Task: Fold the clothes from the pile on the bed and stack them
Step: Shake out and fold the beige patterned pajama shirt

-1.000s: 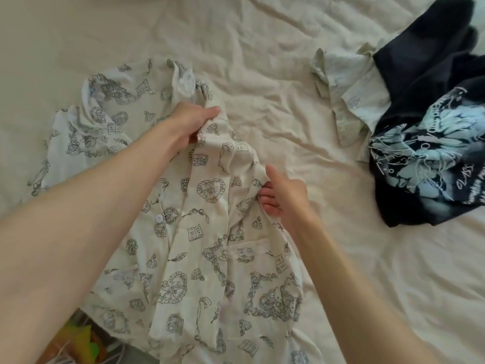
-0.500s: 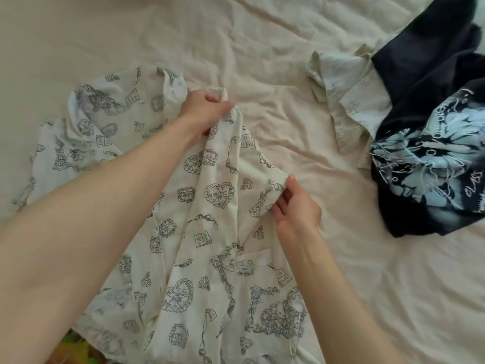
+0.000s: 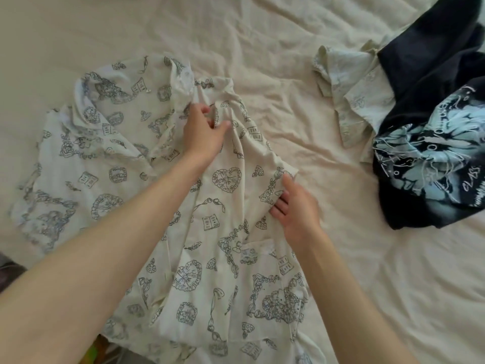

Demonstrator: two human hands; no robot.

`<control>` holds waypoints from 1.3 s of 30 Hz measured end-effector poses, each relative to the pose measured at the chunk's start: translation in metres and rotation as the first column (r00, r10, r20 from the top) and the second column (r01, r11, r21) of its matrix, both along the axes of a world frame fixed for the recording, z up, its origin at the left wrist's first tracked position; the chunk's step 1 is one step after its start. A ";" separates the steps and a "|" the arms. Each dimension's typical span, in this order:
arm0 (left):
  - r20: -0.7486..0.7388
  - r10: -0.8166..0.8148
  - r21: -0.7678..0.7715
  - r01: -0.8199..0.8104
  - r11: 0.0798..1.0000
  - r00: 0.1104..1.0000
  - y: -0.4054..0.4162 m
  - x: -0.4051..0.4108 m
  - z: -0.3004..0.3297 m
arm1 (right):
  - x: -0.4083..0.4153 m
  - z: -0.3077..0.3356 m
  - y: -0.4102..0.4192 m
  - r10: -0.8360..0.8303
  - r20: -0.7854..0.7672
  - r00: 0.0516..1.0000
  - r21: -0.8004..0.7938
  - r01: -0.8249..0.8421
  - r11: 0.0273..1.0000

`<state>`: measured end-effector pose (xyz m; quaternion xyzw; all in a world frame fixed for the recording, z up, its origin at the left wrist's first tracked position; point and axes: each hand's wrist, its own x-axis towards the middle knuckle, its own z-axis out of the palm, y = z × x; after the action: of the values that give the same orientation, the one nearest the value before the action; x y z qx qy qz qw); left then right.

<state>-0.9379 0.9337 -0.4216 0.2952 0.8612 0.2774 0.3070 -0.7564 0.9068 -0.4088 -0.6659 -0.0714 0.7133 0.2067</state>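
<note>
A white shirt (image 3: 225, 232) printed with grey hearts, books and bows lies spread over the near left of the bed. My left hand (image 3: 203, 132) pinches a gathered fold of it near the collar. My right hand (image 3: 294, 206) grips the shirt's right edge, thumb on top and fingers tucked under the cloth. The pile sits at the right: a pale cream shirt (image 3: 354, 93) partly under a dark navy T-shirt (image 3: 433, 127) with a light blue graphic.
The cream bedsheet (image 3: 288, 43) is wrinkled all over and runs bare across the top and the lower right. At the bottom left, past the bed's edge, a bit of floor with colourful items (image 3: 90, 350) shows.
Both hands have carried the printed shirt up and away from me and laid it flatter on the bed. The left part of the shirt has spread wider.
</note>
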 end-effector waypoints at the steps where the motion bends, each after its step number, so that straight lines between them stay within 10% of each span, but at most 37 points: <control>1: -0.012 -0.026 -0.004 0.026 1.000 1.000 -0.018 0.005 0.001 | 0.002 0.002 -0.008 0.052 -0.002 0.999 0.015 -0.052 0.999; 8: -0.108 -0.055 -0.133 0.041 0.990 0.993 -0.172 0.049 0.025 | 0.016 0.023 -0.081 0.365 0.226 0.903 0.125 -0.398 0.909; 17: 0.204 0.068 -0.340 0.005 0.941 0.977 -0.308 0.074 0.052 | 0.033 0.042 -0.192 0.744 0.162 0.648 0.105 -0.761 0.640; 26: 0.376 0.131 -0.119 -0.092 0.989 0.917 -0.326 0.036 0.082 | 0.024 0.080 -0.238 0.644 0.249 0.723 0.402 -0.683 0.610; 33: 0.291 0.047 -0.265 0.033 0.964 0.956 -0.373 0.023 0.067 | 0.009 0.067 -0.293 0.902 0.136 0.409 0.339 -0.875 0.346; 39: 0.124 -0.116 -0.227 0.142 0.963 0.985 -0.373 0.031 0.046 | 0.007 0.049 -0.292 0.631 0.369 0.682 0.236 -0.726 0.646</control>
<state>-0.9068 0.5608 -0.3759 0.2964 0.8487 0.1687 0.4042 -0.7491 0.6148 -0.3602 -0.6238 -0.4739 0.6208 0.0305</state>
